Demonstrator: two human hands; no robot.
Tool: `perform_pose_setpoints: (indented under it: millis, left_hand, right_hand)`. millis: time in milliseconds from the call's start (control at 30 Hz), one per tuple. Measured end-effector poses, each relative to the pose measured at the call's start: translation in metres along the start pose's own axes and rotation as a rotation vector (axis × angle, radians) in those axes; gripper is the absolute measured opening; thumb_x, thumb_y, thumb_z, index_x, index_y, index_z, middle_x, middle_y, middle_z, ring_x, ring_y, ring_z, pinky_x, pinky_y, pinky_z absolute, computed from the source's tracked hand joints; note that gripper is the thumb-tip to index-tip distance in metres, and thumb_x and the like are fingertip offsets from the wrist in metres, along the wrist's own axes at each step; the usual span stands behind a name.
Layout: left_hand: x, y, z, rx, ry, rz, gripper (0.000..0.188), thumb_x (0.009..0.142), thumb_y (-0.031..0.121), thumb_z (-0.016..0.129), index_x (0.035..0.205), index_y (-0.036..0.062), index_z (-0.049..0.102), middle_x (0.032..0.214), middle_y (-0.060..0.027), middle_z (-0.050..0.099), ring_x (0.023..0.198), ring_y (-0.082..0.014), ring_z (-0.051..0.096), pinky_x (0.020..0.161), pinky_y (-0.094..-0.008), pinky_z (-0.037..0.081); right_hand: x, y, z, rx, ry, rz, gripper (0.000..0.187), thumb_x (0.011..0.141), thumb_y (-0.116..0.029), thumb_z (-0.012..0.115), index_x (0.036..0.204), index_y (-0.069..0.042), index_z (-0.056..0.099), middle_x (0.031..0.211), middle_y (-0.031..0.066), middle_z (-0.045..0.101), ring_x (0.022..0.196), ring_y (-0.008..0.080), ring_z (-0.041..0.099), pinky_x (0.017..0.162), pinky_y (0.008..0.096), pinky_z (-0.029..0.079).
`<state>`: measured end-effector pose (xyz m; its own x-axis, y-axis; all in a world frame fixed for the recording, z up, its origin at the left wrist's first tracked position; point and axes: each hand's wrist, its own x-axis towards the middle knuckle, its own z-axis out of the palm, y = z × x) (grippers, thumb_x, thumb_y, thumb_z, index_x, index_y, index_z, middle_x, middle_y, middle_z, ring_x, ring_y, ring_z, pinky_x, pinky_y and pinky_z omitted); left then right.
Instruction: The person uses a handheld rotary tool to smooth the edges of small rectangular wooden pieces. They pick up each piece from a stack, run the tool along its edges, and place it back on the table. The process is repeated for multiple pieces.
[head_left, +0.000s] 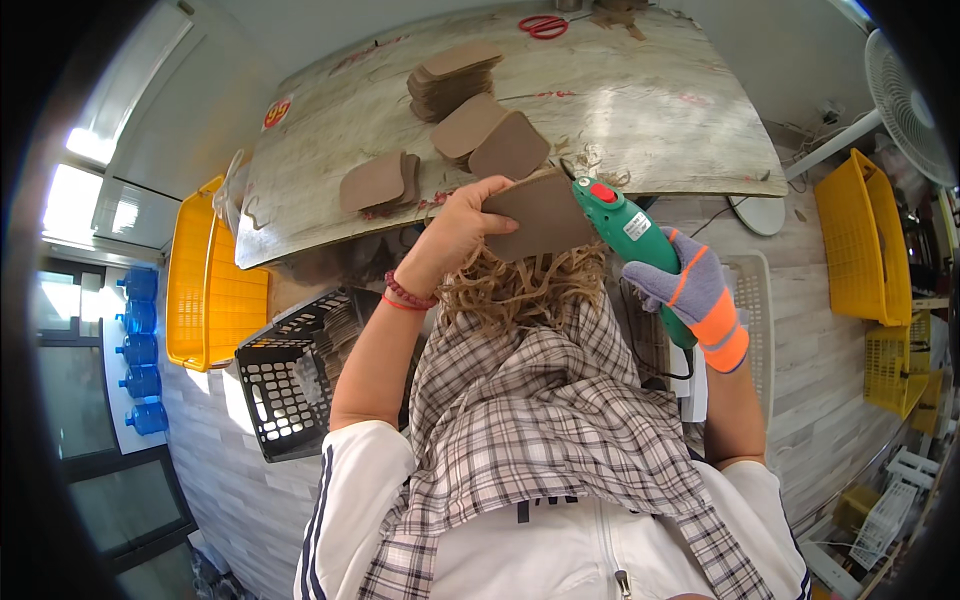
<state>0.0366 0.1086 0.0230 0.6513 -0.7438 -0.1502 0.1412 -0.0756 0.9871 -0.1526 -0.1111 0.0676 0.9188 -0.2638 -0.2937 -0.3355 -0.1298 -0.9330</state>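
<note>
Head view: forearms (372, 372) forward, left fingers (488, 190) pinch a brown panel (545, 222), right fingers (652, 282) grip a green tool (626, 226).

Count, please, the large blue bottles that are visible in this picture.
5. They form one column, left of the yellow basket: the top bottle, the second bottle, the third bottle, the fourth bottle and the bottom bottle. More could be hidden behind them.
</note>
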Motion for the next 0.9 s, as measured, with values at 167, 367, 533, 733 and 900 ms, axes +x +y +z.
perform_pose_setpoints:
  millis: [167, 367, 533, 733, 900]
  left_hand:
    - [-0.002, 0.012, -0.019, 0.105, 0.164, 0.104, 0.022, 0.075, -0.005, 0.07, 0.092, 0.0048, 0.061, 0.085, 0.0015, 0.064, 0.078, -0.0085, 0.059, 0.072, -0.0231, 0.048]
    - [-0.002, 0.014, -0.028, -0.115, 0.211, 0.126, 0.018, 0.077, -0.003, 0.07, 0.094, 0.0006, 0.065, 0.086, -0.0039, 0.068, 0.073, -0.0103, 0.063, 0.071, -0.0242, 0.051]
    - [-0.002, 0.013, -0.024, -0.087, 0.142, 0.086, 0.016, 0.076, -0.002, 0.07, 0.092, 0.0002, 0.066, 0.084, -0.0033, 0.068, 0.073, -0.0096, 0.064, 0.069, -0.0232, 0.052]
    - [-0.004, 0.014, -0.019, -0.024, 0.028, -0.001, 0.019, 0.077, -0.003, 0.069, 0.095, 0.0001, 0.066, 0.085, -0.0021, 0.068, 0.075, -0.0087, 0.063, 0.072, -0.0229, 0.051]
    - [-0.005, 0.009, -0.023, 0.048, -0.077, -0.046, 0.021, 0.076, -0.002, 0.07, 0.096, 0.0017, 0.065, 0.086, -0.0004, 0.067, 0.078, -0.0075, 0.061, 0.074, -0.0225, 0.049]
  right_hand:
    - [-0.001, 0.003, -0.006, -0.025, -0.069, 0.03, 0.039, 0.079, -0.017, 0.076, 0.108, 0.001, 0.057, 0.073, 0.0042, 0.062, 0.055, 0.0083, 0.057, 0.05, 0.0234, 0.048]
    - [0.001, 0.008, -0.004, -0.017, -0.151, 0.051, 0.042, 0.078, -0.018, 0.077, 0.108, 0.003, 0.057, 0.075, 0.0042, 0.063, 0.056, 0.0082, 0.058, 0.05, 0.0236, 0.048]
    - [0.001, 0.002, 0.002, -0.045, -0.164, 0.05, 0.047, 0.077, -0.022, 0.079, 0.111, 0.001, 0.057, 0.076, 0.0022, 0.062, 0.057, 0.0066, 0.056, 0.051, 0.0215, 0.046]
    - [0.009, -0.005, 0.012, -0.19, -0.157, -0.004, 0.049, 0.076, -0.026, 0.079, 0.112, 0.0, 0.058, 0.075, 0.0003, 0.06, 0.055, 0.0052, 0.051, 0.051, 0.0204, 0.042]
    - [0.024, -0.008, 0.026, -0.18, -0.193, -0.008, 0.047, 0.075, -0.028, 0.08, 0.107, 0.0, 0.059, 0.072, 0.0009, 0.059, 0.057, 0.0054, 0.052, 0.052, 0.0217, 0.043]
